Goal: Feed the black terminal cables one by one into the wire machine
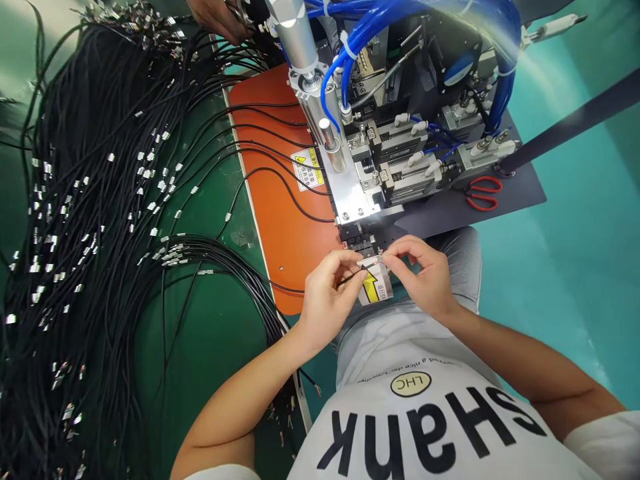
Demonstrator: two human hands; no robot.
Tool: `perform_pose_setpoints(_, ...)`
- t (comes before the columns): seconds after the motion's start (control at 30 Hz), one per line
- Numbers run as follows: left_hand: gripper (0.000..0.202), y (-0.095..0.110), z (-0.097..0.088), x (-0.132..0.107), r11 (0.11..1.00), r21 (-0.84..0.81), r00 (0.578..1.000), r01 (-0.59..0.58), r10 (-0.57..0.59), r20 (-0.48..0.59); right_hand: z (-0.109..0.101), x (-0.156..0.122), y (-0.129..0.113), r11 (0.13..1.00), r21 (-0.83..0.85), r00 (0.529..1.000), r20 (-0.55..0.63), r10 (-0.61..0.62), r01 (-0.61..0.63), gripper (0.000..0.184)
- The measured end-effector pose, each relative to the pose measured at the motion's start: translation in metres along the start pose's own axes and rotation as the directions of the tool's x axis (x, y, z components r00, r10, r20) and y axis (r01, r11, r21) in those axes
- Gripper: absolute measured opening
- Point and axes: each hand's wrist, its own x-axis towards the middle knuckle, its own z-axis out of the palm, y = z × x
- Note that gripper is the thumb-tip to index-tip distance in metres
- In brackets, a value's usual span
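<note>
My left hand (327, 297) pinches a black cable (286, 289) close to its end, just in front of the machine's lower jaw (361, 239). A pale, shiny tip (371, 263) of the cable sticks out between my two hands. My right hand (425, 272) is closed, thumb and forefinger pressed together on the far end of that tip. The fine wires there are too small to make out. Under my fingers is a white plate with a yellow arrow (371, 288).
The machine (327, 147) with blue air hoses (380, 23) stands ahead on an orange board (275, 233). Several cables run into its left side. Bundled black cables (90, 200) cover the green table at left. Red-handled scissors (483, 194) lie at right. Another person's hand (220, 19) is at top.
</note>
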Motion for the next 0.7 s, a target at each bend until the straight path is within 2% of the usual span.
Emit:
perform_pose_setpoints(0.03,0.013,-0.003,-0.003,0.001,0.986,0.129,0.994,-0.104,0.105,0.0,-0.002,0.001,0.004,0.999,0.003,0.999,-0.002,0.041,-0.041,0.01)
perform_pose_setpoints(0.1,0.014,-0.012,-0.009,0.007,0.889,0.35,0.953,-0.296,0.298,0.05,-0.003,0.008,0.012,0.988,0.051,0.99,0.01,0.142,-0.143,0.011)
perform_pose_setpoints(0.2,0.022,-0.027,-0.017,0.023,0.742,0.496,0.881,-0.451,0.461,0.111,0.003,0.022,0.026,0.931,0.204,0.953,0.057,0.298,-0.303,0.012)
perform_pose_setpoints(0.27,0.026,-0.036,-0.021,0.033,0.71,0.517,0.863,-0.479,0.488,0.13,0.01,0.031,0.033,0.883,0.269,0.923,0.089,0.374,-0.384,0.014)
perform_pose_setpoints(0.4,0.033,-0.046,-0.025,0.042,0.723,0.492,0.867,-0.485,0.471,0.162,0.017,0.039,0.04,0.838,0.288,0.885,0.105,0.453,-0.463,0.016)
perform_pose_setpoints(0.7,0.037,-0.048,-0.025,0.046,0.749,0.469,0.881,-0.468,0.434,0.187,0.017,0.041,0.044,0.833,0.301,0.885,0.117,0.451,-0.465,0.016)
